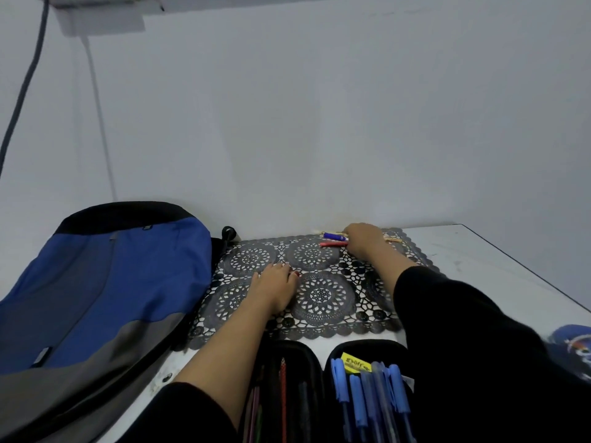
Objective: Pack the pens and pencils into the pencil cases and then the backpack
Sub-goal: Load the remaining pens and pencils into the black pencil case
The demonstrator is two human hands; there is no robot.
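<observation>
White table (479, 251): backpack (112, 298), lace mat (323, 295), pencil case (315, 372)

Backpack (105, 282) lies left of the mat (323, 295), pencil case (297, 345) before it, pens (334, 237) on its far edge.

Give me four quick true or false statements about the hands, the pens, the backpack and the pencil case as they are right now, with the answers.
1. The right hand is at the loose pens on the far edge of the mat. True.
2. The backpack lies to the right of the mat. False: it lies to the left.
3. The left hand is inside the pencil case. False: it rests on the mat.
4. The pencil case lies open with blue pens in it. True.
</observation>
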